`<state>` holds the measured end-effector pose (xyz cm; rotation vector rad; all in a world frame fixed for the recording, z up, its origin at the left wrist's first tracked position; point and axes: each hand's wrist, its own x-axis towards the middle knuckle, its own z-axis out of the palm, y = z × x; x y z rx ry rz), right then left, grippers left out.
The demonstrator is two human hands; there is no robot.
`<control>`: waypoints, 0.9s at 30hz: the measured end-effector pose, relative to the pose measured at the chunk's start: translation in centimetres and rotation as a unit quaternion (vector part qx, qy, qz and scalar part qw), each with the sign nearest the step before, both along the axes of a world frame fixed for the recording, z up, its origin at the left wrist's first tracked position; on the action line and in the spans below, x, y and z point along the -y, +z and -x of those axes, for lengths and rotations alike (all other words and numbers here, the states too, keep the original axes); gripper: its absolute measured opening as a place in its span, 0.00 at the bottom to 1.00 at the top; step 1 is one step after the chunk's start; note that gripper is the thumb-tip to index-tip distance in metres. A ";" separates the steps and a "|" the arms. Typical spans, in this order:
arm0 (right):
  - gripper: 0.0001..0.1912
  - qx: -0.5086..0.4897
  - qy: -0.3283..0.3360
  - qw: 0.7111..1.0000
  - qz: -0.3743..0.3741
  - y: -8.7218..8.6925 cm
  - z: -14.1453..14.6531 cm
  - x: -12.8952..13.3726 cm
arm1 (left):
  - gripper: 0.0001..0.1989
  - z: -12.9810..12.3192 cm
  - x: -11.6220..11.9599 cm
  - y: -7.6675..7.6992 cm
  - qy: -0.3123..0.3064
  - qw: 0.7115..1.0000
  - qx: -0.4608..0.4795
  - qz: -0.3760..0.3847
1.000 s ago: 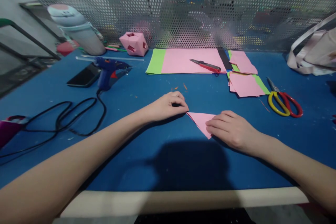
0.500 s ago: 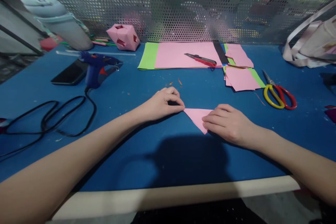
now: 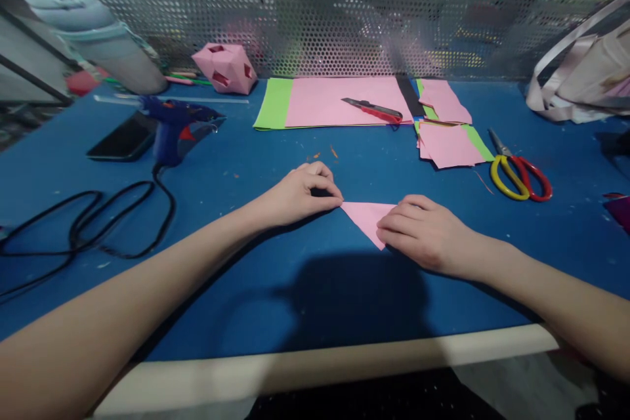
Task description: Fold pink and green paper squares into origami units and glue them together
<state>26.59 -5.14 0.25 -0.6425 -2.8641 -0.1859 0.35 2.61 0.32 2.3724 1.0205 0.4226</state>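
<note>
A pink piece of paper [image 3: 367,218], folded into a triangle, lies on the blue tabletop with one point toward me. My left hand [image 3: 311,191] pinches its left corner between thumb and forefinger. Over its right part lies my right hand [image 3: 427,231], fingers stretched out flat and pressing on the paper; that side of the triangle is hidden beneath them.
At the back are pink and green sheets [image 3: 339,102] under a red utility knife [image 3: 374,110]. Right of them lie cut paper squares [image 3: 450,146] and scissors [image 3: 520,174]. A glue gun [image 3: 170,134], phone [image 3: 123,138], bottle [image 3: 108,46] and folded pink paper ball [image 3: 226,69] stand left.
The whole view has shifted slightly, so things appear a little further left. Both hands keep their places on the pink triangle.
</note>
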 end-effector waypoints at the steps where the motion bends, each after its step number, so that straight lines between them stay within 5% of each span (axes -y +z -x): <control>1: 0.13 0.004 -0.003 1.000 0.005 0.0 0.0 0.0 | 0.10 0.0 0.0 0.0 0.001 1.000 -0.001 0.000; 11: 0.14 0.035 -0.054 0.997 0.046 1.0 0.5 1.1 | 0.09 -0.2 0.3 0.2 0.020 1.000 -0.009 -0.023; 16: 0.15 0.046 -0.097 0.993 0.056 0.8 0.8 1.7 | 0.10 -1.5 2.8 1.0 0.073 0.983 0.003 -0.167; 21: 0.12 0.055 -0.114 0.991 0.036 0.3 1.0 2.3 | 0.12 -4.2 7.5 0.4 -0.100 0.957 -0.057 -0.265; 27: 0.10 0.048 -0.107 0.993 -0.007 0.3 1.4 2.9 | 0.21 -5.4 9.5 -1.3 -0.113 0.941 -0.152 -0.281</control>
